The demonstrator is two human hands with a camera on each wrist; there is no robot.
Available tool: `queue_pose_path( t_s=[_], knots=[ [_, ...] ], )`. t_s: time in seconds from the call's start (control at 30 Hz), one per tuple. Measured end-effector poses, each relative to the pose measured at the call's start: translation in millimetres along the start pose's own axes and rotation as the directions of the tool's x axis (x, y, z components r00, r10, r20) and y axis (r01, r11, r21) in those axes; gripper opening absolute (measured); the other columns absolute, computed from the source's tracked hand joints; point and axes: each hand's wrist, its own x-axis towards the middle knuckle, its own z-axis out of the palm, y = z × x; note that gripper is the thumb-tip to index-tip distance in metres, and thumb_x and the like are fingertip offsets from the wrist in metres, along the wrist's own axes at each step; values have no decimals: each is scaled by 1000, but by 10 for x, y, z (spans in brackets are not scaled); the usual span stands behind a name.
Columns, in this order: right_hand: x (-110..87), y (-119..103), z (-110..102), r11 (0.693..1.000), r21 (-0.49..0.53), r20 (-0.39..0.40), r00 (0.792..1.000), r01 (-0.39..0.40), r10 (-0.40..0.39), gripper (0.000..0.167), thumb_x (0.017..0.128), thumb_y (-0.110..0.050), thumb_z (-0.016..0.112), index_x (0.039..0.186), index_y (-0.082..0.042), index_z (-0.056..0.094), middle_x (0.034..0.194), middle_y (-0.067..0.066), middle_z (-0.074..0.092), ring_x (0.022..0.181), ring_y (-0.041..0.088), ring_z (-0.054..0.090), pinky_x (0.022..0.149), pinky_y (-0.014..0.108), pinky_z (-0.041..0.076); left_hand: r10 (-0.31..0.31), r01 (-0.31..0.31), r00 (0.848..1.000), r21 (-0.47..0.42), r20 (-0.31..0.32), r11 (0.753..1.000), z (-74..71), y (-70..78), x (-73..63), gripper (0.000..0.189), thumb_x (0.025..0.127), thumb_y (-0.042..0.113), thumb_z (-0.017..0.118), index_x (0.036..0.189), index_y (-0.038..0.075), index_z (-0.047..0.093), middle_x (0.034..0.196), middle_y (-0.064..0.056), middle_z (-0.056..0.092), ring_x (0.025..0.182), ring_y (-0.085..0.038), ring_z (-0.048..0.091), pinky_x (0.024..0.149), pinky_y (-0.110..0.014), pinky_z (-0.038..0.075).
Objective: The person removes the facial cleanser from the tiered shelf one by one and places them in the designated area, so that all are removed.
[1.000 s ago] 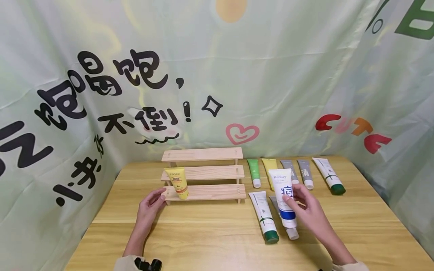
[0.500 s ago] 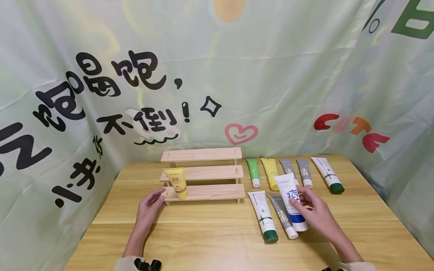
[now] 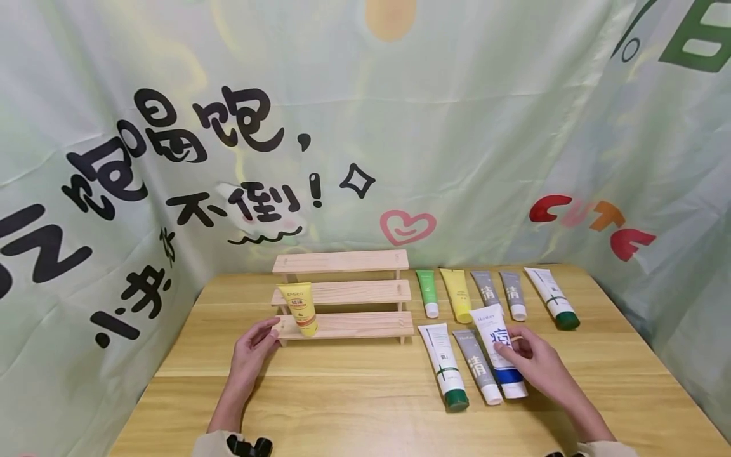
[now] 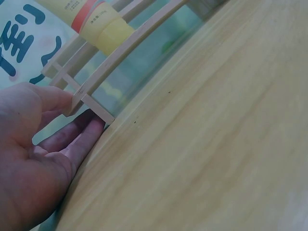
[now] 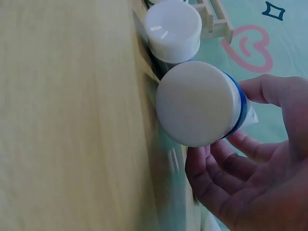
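A small three-step wooden rack (image 3: 354,325) stands at the back middle of the table, with a yellow squeeze tube (image 3: 299,310) upright, leaning a little, on its lowest step. My left hand (image 3: 251,349) grips the left end of that step; in the left wrist view the thumb meets the step's end (image 4: 79,98) and the fingers lie by its leg. With thumb and fingers my right hand (image 3: 539,362) holds a white squeeze tube with a blue band (image 3: 495,346), cap toward me, just right of a grey tube (image 3: 477,365). The right wrist view shows its white cap (image 5: 197,103) close over the tabletop.
A white tube with a green cap (image 3: 443,365) lies left of the grey one. Behind lie a green tube (image 3: 426,292), a yellow tube (image 3: 455,293), two grey tubes (image 3: 512,293) and another white, green-capped tube (image 3: 551,297). A printed cloth (image 3: 485,158) hangs behind the table.
My right hand has brought the white and blue tube rightward and down, from over the grey tube to beside it. My left hand has stayed at the rack.
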Motion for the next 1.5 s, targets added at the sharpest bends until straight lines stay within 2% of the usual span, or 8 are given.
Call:
queue_pose_path(
  t_s=[0.37,0.7,0.97,1.23,1.5],
  knots=[
    [37,96,-122,992,-95,59,995,-79,85,55,99,-45,67,123,3,57,95,9,65,84,22,56,70,31,49,-29,29,1000,-9,-3,1000,7,2,-9,37,104,11,63,138,-2,59,139,-22,56,112,-10,62,94,-24,56],
    [39,71,-140,981,-150,59,990,-120,130,57,98,-47,67,121,3,57,96,11,65,84,24,57,69,32,49,-32,32,999,5,-2,999,9,13,-4,37,104,13,63,138,-1,59,139,-20,56,112,-9,61,94,-23,56],
    [36,66,-126,979,-182,38,994,-94,103,57,97,-47,67,118,5,58,99,13,65,87,26,58,72,36,53,-32,32,999,2,-7,999,10,21,-3,37,104,12,63,138,-1,59,139,-21,56,112,-9,61,93,-23,56],
    [19,79,-194,980,-159,39,992,-116,123,62,99,-50,64,126,4,55,98,13,65,86,25,59,66,32,49,-33,33,999,4,-4,999,14,38,1,37,104,14,63,138,-1,59,137,-22,57,109,-10,63,92,-23,57],
    [14,113,-227,981,-157,37,992,-113,120,60,101,-49,62,129,4,54,99,14,66,87,25,61,66,32,50,-33,33,999,7,-6,999,14,30,-7,37,104,12,63,138,-2,59,140,-21,55,112,-8,61,93,-22,56]
  ],
)
